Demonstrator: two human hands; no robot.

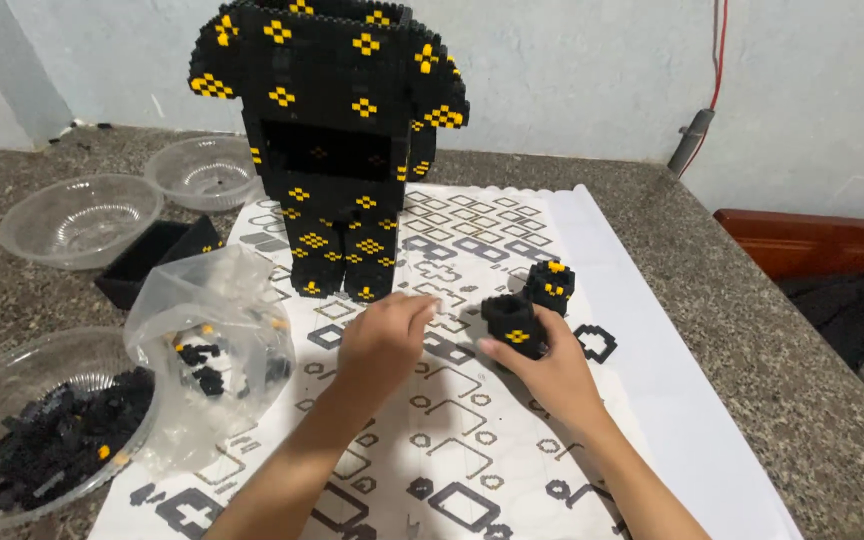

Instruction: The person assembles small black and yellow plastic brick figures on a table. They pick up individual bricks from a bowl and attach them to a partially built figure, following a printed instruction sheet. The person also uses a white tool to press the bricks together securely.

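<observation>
On the white sheet point(592, 300), the right hand point(550, 372) grips a small black block piece point(514, 322). Left hand point(382, 338) rests fingers down, seemingly empty, near the tall figure point(337, 150); open paper lies between them.

On the counter point(752, 330) lies an instruction sheet point(512, 430). The brick figure point(332, 140) stands on the sheet at 12 o'clock. The right hand point(552, 375) grips a small brick block point(514, 325) near the centre, and a second block point(550, 285) sits just behind it. The left hand point(382, 340) rests before the figure's feet. A plastic bag point(217, 340) lies at 9 o'clock, a bowl of pieces point(47, 435) at 8 o'clock, and two bowls point(82, 220) at 10 o'clock.
</observation>
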